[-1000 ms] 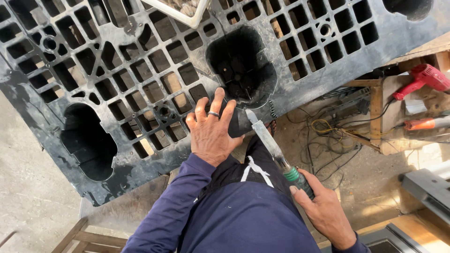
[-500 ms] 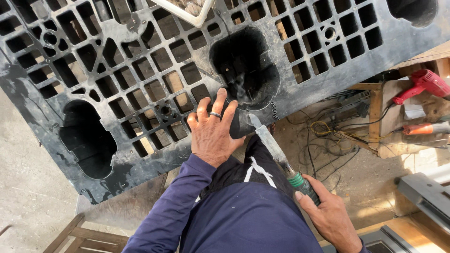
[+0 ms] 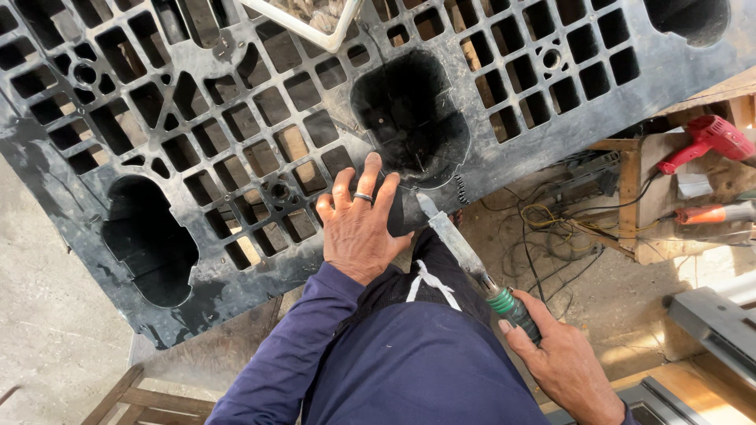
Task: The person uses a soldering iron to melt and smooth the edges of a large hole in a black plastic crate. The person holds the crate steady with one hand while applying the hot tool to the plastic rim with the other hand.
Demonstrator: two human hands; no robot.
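Little has shifted: left hand (image 3: 358, 228) stays flat, steadying the black pallet (image 3: 236, 157); right hand (image 3: 563, 366) grips the blade tool (image 3: 465, 256) at centre frame.

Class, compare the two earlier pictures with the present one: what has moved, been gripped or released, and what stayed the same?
Very little changed. The flat blade tool shifted slightly, its tip staying at the edge of the black plastic pallet. The right hand still grips its green handle; nothing was picked up or let go. The left hand remains pressed flat on the pallet.
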